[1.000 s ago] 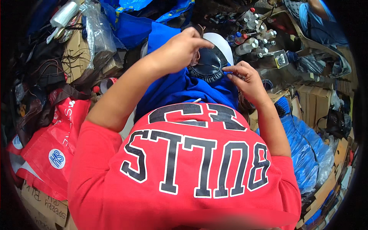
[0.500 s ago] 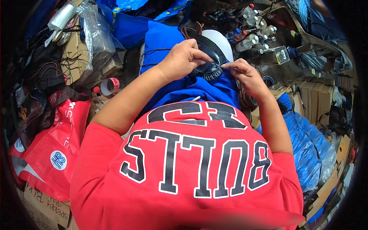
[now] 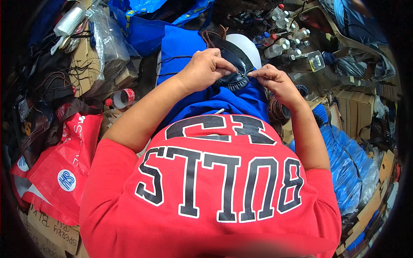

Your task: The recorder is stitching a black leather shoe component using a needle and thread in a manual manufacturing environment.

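A dark shoe (image 3: 235,80) with a puckered, gathered seam around its toe rests on my lap, toe toward me. Its brown laces stick up at the far end. Over its left side, my left hand (image 3: 210,66) is closed, thumb and forefinger pinched together at the shoe's top. A thin pale sliver shows by those fingertips, too small to name. My right hand (image 3: 272,81) pinches just off the shoe's right edge, close to the gathered seam. Whatever sits between its fingers is too fine to make out. Blue cloth (image 3: 223,99) covers my lap under the shoe.
Several bottles (image 3: 275,51) stand at the far right. A blue bag (image 3: 150,26) lies beyond my lap. To the left are a red bag (image 3: 81,150) and a bottle with a red cap (image 3: 124,98). Blue plastic wrap (image 3: 344,167) and cardboard (image 3: 355,112) crowd the right.
Both hands have barely shifted, staying pinched beside the toe seam. My left hand sits slightly further left, and the shoe keeps its place on my lap.
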### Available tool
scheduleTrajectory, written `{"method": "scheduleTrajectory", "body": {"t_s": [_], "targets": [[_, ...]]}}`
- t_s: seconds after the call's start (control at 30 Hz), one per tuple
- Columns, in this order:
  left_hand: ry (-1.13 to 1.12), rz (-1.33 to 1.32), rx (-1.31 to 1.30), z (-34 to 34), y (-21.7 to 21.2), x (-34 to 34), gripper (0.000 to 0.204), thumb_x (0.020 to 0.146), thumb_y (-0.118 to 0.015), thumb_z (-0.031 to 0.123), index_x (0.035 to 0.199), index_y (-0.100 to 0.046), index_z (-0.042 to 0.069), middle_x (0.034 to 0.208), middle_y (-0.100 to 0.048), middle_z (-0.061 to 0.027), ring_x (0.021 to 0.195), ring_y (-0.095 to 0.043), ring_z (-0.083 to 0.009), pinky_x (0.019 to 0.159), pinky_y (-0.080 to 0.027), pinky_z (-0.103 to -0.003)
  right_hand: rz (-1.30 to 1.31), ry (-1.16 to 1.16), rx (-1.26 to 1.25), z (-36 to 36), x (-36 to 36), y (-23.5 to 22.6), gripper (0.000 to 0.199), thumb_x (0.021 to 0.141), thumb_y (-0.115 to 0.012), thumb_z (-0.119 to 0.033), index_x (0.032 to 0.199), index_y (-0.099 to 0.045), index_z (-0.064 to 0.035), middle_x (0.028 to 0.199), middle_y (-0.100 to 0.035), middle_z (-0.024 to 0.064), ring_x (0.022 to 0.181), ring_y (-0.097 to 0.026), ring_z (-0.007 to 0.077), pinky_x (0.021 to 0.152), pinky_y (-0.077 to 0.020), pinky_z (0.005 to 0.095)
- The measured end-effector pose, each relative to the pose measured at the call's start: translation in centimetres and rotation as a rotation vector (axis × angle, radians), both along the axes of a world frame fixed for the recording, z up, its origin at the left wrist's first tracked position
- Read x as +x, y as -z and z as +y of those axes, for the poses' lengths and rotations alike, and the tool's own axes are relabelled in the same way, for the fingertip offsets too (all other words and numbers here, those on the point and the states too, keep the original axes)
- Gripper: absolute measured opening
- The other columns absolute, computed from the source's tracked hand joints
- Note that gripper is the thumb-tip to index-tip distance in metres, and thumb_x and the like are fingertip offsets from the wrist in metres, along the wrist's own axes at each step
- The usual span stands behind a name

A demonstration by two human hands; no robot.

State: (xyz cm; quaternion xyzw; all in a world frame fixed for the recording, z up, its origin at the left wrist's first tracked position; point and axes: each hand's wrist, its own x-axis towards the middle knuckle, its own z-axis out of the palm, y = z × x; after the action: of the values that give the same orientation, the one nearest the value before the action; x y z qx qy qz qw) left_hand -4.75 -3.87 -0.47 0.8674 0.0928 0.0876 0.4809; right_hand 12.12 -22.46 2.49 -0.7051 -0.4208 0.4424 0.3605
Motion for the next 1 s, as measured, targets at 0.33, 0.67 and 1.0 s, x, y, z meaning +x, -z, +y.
{"method": "scheduleTrajectory", "body": {"t_s": [0.33,0.67,1.0], "targets": [[0.147,-0.101,0.197,-0.1,-1.7,0.8,0.021,0.073,-0.068,0.001,0.092,-0.071,0.011,0.072,-0.053,-0.0046,0.068,-0.053,-0.0176,0.062,-0.043,-0.029,0.107,-0.018,-0.004,0.2,-0.1,-0.9,0.025,0.083,-0.06,-0.004,0.106,-0.067,-0.0076,0.096,-0.058,0.0013,0.09,-0.054,0.0096,0.082,-0.0431,0.0233],[-0.02,0.153,-0.641,-0.8,0.7,1.1,0.024,0.077,-0.065,-0.001,0.101,-0.064,-0.001,0.079,-0.063,-0.0021,0.072,-0.057,-0.0066,0.067,-0.047,-0.02,0.34,0.128,-0.025,0.2,-0.2,0.4,0.03,0.081,-0.068,-0.011,0.109,-0.062,-0.0026,0.097,-0.063,0.0007,0.089,-0.054,0.0079,0.084,-0.0418,0.023],[0.033,0.145,-0.214,-1.5,-1.2,1.9,0.014,0.072,-0.065,-0.003,0.085,-0.063,0.002,0.076,-0.064,-0.0064,0.069,-0.061,-0.0132,0.064,-0.048,-0.026,0.02,0.143,-0.006,1.4,-1.6,-1.2,0.012,0.077,-0.069,-0.004,0.088,-0.065,-0.0009,0.083,-0.062,0.0002,0.076,-0.055,0.0081,0.068,-0.0466,0.0257]]}}
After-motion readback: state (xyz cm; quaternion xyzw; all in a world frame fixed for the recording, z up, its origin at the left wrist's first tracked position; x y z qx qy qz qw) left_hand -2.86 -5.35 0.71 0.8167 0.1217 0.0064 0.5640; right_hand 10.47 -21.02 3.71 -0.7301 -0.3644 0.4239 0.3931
